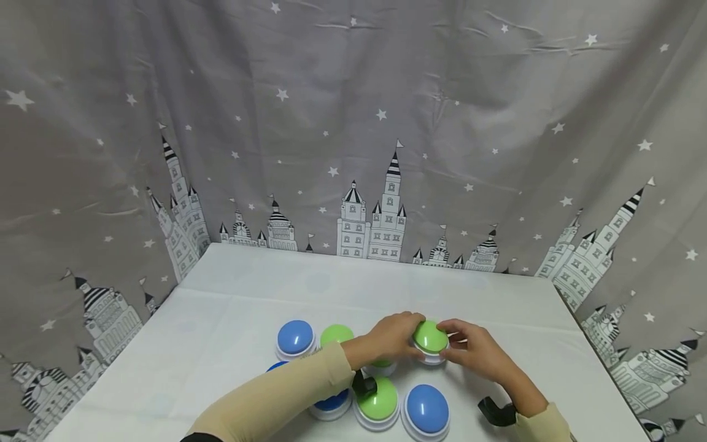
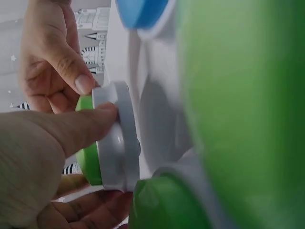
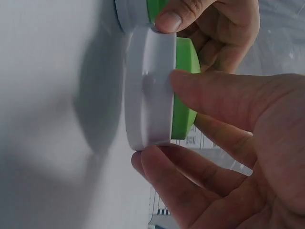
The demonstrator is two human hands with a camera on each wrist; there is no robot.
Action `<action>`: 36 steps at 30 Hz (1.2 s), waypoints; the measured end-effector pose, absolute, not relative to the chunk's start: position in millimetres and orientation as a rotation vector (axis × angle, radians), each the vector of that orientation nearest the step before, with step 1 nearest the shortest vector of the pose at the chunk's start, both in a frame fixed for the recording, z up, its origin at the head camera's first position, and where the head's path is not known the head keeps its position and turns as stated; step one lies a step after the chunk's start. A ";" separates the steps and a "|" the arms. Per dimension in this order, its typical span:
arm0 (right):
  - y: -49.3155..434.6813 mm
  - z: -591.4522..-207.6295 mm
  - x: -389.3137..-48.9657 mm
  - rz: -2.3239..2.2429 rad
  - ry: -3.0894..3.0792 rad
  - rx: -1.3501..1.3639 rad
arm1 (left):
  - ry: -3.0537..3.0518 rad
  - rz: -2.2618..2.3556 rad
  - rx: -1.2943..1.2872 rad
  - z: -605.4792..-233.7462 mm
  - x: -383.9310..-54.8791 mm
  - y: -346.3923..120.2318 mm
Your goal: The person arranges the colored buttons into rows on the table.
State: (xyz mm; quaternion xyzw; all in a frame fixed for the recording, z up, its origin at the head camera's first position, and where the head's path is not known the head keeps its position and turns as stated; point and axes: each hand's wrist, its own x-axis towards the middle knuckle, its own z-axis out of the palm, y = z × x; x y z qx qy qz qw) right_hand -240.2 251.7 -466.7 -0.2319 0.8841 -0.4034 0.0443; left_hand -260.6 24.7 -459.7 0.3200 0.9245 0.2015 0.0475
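Note:
A green-domed push button [image 1: 431, 336] with a white round base is held between both hands, close over the white table. My left hand [image 1: 393, 334] grips its left side; in the left wrist view the thumb lies along the white base [image 2: 116, 143] with fingers beneath. From the other side my right hand [image 1: 477, 351] pinches it, thumb where base meets dome and fingertips at the rim in the right wrist view. Another green button [image 1: 381, 363] is partly hidden below the left hand. A green button [image 1: 378, 402] stands nearer, partly behind the left wrist's black camera mount [image 1: 363, 385].
Left of the hands stand a blue button [image 1: 295, 337] and a green button [image 1: 337, 333]. A blue button [image 1: 427, 409] is at the front; another blue button [image 1: 332, 403] is partly covered by the left sleeve [image 1: 287, 390]. A grey castle-print curtain [image 1: 353, 110] hangs behind the table [image 1: 248, 282].

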 end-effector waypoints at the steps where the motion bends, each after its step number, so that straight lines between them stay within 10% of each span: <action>1: 250.2 -466.3 -238.9 -1.222 2.701 -0.716 | 2.819 0.618 0.978 -459.3 -257.7 23.1; 36: 234.9 -469.3 -219.3 -1.097 2.611 -0.823 | 2.764 0.445 1.231 -473.7 -237.1 1.0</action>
